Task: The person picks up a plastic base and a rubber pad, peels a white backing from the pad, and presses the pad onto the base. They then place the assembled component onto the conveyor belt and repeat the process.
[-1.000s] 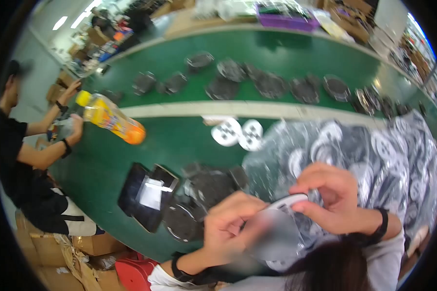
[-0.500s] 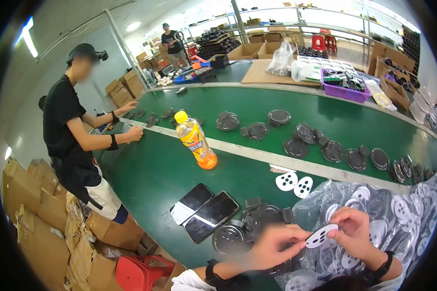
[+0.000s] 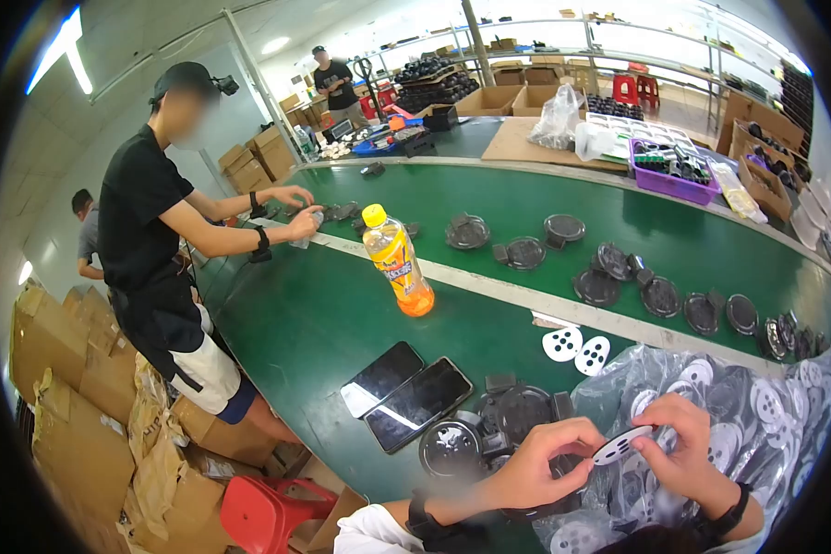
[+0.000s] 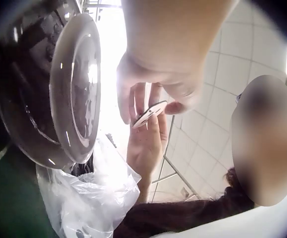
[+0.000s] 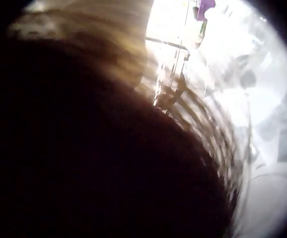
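Both hands hold one white oval disc (image 3: 621, 445) with black holes, low over the front of the green table. My right hand (image 3: 681, 451) pinches its right end between thumb and fingers. At its left end, the thumb and fingertips of my left hand (image 3: 547, 463) grip the edge. From the left wrist view, the thin disc (image 4: 150, 114) shows nearly edge-on between the left hand (image 4: 158, 74) above and the right hand (image 4: 146, 144) below. Dark hair covers much of the right wrist view, hiding the right hand there.
Round black parts (image 3: 451, 450) lie beside the left forearm, near two phones (image 3: 420, 403). A plastic bag of white discs (image 3: 766, 406) spreads at right. Two loose white discs (image 3: 561, 344), a drink bottle (image 3: 399, 263) and a far row of black parts (image 3: 660, 295) are on the table. Another person (image 3: 148, 203) stands left.
The head view has tilted up from the table, bringing the room into sight. Both hands have stayed at the white disc, which has turned somewhat between them.
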Tool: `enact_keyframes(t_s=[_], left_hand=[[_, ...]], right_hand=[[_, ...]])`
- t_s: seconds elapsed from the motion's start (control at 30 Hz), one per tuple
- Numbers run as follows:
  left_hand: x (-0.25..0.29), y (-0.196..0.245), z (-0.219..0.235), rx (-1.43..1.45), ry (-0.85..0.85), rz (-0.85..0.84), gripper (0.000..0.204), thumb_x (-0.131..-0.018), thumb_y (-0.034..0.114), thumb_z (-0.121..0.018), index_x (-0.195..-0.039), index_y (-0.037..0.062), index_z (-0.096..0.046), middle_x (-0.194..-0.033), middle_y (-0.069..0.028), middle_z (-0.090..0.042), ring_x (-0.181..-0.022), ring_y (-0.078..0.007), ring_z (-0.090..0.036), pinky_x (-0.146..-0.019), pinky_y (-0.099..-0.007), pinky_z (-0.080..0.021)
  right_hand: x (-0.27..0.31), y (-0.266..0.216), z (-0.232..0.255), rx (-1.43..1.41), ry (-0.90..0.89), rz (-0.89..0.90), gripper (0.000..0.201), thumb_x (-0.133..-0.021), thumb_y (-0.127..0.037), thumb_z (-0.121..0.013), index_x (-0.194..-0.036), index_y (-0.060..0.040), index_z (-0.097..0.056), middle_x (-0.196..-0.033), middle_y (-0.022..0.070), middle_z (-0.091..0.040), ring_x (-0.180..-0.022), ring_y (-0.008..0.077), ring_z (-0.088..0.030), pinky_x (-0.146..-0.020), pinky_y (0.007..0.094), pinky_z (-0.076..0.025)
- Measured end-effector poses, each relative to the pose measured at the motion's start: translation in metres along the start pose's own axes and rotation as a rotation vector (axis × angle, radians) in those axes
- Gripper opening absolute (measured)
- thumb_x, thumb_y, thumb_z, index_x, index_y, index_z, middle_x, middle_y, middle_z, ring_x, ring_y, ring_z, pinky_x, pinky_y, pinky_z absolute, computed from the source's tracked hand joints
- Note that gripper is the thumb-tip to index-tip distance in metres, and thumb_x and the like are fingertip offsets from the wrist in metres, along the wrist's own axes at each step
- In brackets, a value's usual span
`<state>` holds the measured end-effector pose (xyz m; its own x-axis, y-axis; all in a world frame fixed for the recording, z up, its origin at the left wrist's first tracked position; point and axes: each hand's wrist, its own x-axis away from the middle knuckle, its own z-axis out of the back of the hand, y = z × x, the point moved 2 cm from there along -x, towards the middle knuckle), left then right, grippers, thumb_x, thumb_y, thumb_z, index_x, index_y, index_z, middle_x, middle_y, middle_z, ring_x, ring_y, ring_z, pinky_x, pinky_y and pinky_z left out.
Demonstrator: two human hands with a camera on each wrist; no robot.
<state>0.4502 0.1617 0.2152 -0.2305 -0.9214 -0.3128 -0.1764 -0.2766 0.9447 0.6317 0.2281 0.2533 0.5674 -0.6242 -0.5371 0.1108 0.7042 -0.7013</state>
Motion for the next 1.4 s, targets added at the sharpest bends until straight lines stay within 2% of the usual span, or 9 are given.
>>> enact_keyframes(t_s=[0.1, 0.23, 0.43, 0.53, 0.57, 0.67, 0.73, 0.83, 1.4], left_hand=[[-0.002, 0.006, -0.008, 0.091, -0.027, -0.005, 0.017, -0.082, -0.006, -0.054, -0.098, -0.0047, -0.056, -0.102, -0.0110, -0.053, -0.098, -0.0147, -0.052, -0.079, -0.0262, -0.046], [0.006, -0.005, -0.009, -0.268, 0.035, 0.006, 0.012, -0.083, 0.000, -0.059, -0.094, -0.0041, -0.057, -0.088, -0.0108, -0.058, -0.076, -0.0160, -0.057, -0.066, -0.0260, -0.045], [-0.002, 0.001, -0.007, -0.229, 0.017, -0.035, 0.023, -0.081, 0.000, -0.062, -0.103, -0.0023, -0.059, -0.088, -0.0101, -0.061, -0.076, -0.0168, -0.059, -0.064, -0.0260, -0.044], [0.002, 0.001, -0.005, -0.269, 0.173, 0.021, 0.042, -0.074, -0.003, -0.069, -0.113, -0.0001, -0.053, -0.097, -0.0056, -0.054, -0.079, -0.0142, -0.056, -0.060, -0.0241, -0.041], [-0.004, -0.001, -0.007, -0.310, 0.313, -0.159, 0.041, -0.073, -0.004, -0.070, -0.110, 0.0004, -0.053, -0.095, -0.0056, -0.051, -0.078, -0.0143, -0.054, -0.059, -0.0220, -0.039], [0.001, -0.002, -0.005, -0.509, 0.484, -0.240, 0.030, -0.071, -0.001, -0.071, -0.098, 0.0024, -0.056, -0.091, -0.0071, -0.055, -0.074, -0.0125, -0.054, -0.056, -0.0222, -0.040], [0.003, -0.007, -0.012, -0.215, 0.066, -0.125, 0.025, -0.073, -0.006, -0.066, -0.094, 0.0015, -0.054, -0.089, -0.0084, -0.054, -0.073, -0.0132, -0.056, -0.060, -0.0240, -0.044], [0.002, 0.003, -0.018, 0.009, 0.050, -0.062, 0.019, -0.076, -0.008, -0.059, -0.094, -0.0023, -0.053, -0.089, -0.0088, -0.054, -0.077, -0.0135, -0.059, -0.071, -0.0244, -0.049], [0.005, -0.004, -0.016, 0.098, 0.065, -0.020, 0.024, -0.073, -0.010, -0.063, -0.093, -0.0024, -0.054, -0.092, -0.0100, -0.054, -0.084, -0.0173, -0.053, -0.072, -0.0279, -0.043]], right_hand=[[0.000, -0.008, -0.001, 0.152, -0.016, 0.114, 0.026, -0.064, -0.003, -0.073, -0.089, -0.0039, -0.066, -0.076, 0.0082, -0.062, -0.063, 0.0206, -0.058, -0.054, 0.0285, -0.044], [0.000, -0.017, -0.002, 0.225, -0.081, 0.213, 0.023, -0.065, -0.003, -0.072, -0.087, -0.0048, -0.067, -0.077, 0.0074, -0.063, -0.060, 0.0218, -0.058, -0.052, 0.0294, -0.045], [0.005, -0.004, 0.001, -0.314, -0.196, -0.275, 0.005, -0.076, -0.003, -0.066, -0.081, -0.0017, -0.067, -0.070, 0.0067, -0.065, -0.058, 0.0150, -0.061, -0.053, 0.0244, -0.045], [0.012, 0.002, -0.008, -0.720, -0.228, -0.512, 0.010, -0.079, -0.004, -0.067, -0.088, 0.0002, -0.062, -0.079, 0.0070, -0.063, -0.071, 0.0116, -0.061, -0.062, 0.0227, -0.047], [0.014, 0.002, -0.012, -0.966, -0.236, -0.584, 0.014, -0.079, -0.003, -0.067, -0.091, 0.0004, -0.061, -0.081, 0.0071, -0.061, -0.076, 0.0116, -0.061, -0.065, 0.0226, -0.047], [0.014, 0.003, -0.017, -0.785, -0.271, -0.433, 0.017, -0.078, -0.003, -0.069, -0.090, -0.0012, -0.058, -0.080, 0.0056, -0.057, -0.074, 0.0120, -0.057, -0.065, 0.0235, -0.045], [0.012, 0.003, -0.018, -0.561, -0.288, -0.246, 0.015, -0.076, -0.004, -0.070, -0.085, -0.0028, -0.057, -0.077, 0.0048, -0.056, -0.067, 0.0137, -0.053, -0.060, 0.0258, -0.043], [0.008, 0.002, -0.012, -0.489, -0.301, -0.184, 0.016, -0.075, -0.005, -0.071, -0.083, -0.0028, -0.058, -0.076, 0.0049, -0.056, -0.067, 0.0150, -0.054, -0.059, 0.0263, -0.043], [0.009, 0.001, -0.011, -0.422, -0.311, -0.149, 0.011, -0.078, -0.001, -0.066, -0.086, -0.0006, -0.058, -0.086, 0.0096, -0.059, -0.073, 0.0195, -0.057, -0.063, 0.0281, -0.045]])
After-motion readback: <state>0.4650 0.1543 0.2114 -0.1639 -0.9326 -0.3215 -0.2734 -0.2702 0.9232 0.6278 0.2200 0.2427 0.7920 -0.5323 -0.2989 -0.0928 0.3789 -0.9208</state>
